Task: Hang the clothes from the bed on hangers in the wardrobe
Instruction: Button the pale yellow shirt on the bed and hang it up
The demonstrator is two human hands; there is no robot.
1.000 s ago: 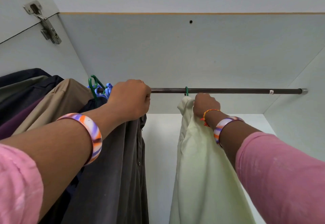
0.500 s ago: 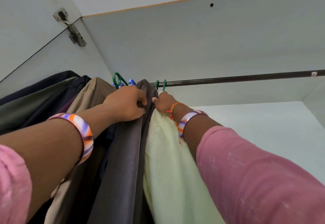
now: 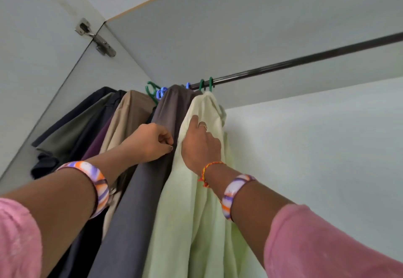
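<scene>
Pale green cloth, a garment [image 3: 202, 201] on a green hanger [image 3: 211, 84], hung from the dark wardrobe rail [image 3: 305, 59] at the right end of a packed row, and the right hand [image 3: 199, 144] lay against its upper front just below the shoulder, fingers extended on the fabric with its grip apart and nothing pinched. Just beside it to the left hung a dark grey garment [image 3: 152, 190], and the left hand [image 3: 150, 144] had its grip curled together on that garment's edge, level with the right hand and almost touching it.
</scene>
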